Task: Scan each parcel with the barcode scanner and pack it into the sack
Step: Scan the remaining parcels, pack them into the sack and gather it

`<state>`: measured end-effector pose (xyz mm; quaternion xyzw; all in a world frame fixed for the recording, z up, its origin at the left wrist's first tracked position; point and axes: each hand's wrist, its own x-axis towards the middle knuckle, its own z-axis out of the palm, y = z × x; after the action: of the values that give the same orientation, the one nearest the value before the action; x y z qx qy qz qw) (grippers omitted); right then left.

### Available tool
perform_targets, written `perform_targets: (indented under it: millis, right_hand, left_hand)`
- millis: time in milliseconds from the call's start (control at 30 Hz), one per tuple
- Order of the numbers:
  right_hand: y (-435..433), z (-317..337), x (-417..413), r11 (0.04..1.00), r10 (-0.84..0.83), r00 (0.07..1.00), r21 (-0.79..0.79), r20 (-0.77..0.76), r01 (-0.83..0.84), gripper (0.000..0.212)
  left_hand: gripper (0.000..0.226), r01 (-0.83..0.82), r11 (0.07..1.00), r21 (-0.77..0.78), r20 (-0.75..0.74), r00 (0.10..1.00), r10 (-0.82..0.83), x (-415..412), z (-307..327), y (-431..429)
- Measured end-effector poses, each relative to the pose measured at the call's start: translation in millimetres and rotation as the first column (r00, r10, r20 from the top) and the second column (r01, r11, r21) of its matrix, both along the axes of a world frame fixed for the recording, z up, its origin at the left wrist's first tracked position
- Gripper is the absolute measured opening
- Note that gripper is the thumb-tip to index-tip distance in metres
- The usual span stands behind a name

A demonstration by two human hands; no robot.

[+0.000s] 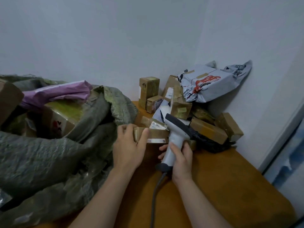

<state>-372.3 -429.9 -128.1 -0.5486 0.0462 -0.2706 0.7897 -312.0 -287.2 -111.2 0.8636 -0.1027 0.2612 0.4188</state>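
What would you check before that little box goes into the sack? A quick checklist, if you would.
1. Left hand grips the cardboard box: ok.
2. Right hand holds the scanner by its handle: ok.
3. Box's label in sight: ok.
4. Box already scanned: cannot tell.
5. Sack mouth open: ok, parcels already inside.
6. Scanner cable clear of the box: ok.

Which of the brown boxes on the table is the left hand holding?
The low taped box beside the sack, gripped by the left hand; the others lie farther back.
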Motion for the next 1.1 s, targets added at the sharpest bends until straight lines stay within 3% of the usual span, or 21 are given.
perform_targets:
  millis: [67, 200, 300, 467, 633, 867, 967, 1100]
  right_hand:
    - [4, -1, -6, 0.999, 0.014, 1.0, -0.045, -0.017, -0.015, 0.042]
    - [9, -4, -13, 1.0, 0.017, 0.997, -0.023, -0.077, -0.019, 0.055]
    - [13, -2, -20, 1.0, -0.011, 0.998, 0.026, -0.059, 0.012, 0.051]
    - [15, -3, -29, 0.998, -0.055, 0.995, 0.022, -0.079, 0.057, 0.026]
    - [17, -1, -33, 1.0, -0.011, 0.993, -0.016, -0.114, 0.01, 0.023]
    - [15, -1, -30, 0.987, 0.065, 0.994, 0.152, -0.09, -0.051, 0.027]
    - [19, 1, -27, 0.987, 0.093, 0.992, 0.141, -0.088, -0.08, 0.018]
    - [25, 7, -23, 0.978, 0.177, 0.98, 0.126, -0.093, -0.165, 0.017]
  left_hand:
    - [0.035, -0.014, 1.0, -0.018, 0.011, 1.0, 0.014, -1, 6, 3]
    - [0.066, -0.066, 0.996, 0.063, -0.106, 0.992, 0.073, 1, 11, 10]
    - [0.076, -0.032, 0.999, 0.013, -0.153, 0.988, 0.034, 0, 12, 14]
    - [0.062, -0.041, 0.981, -0.189, -0.234, 0.972, -0.004, 2, 10, 16]
    - [0.058, -0.087, 0.952, -0.293, -0.191, 0.981, 0.031, 1, 9, 16]
    - [0.043, -0.059, 0.897, -0.437, -0.195, 0.98, -0.03, 5, 8, 14]
    - [0.04, -0.047, 0.892, -0.45, -0.183, 0.982, -0.041, 8, 7, 12]
    - [0.054, -0.032, 0.904, -0.427, -0.182, 0.982, -0.051, 13, 5, 14]
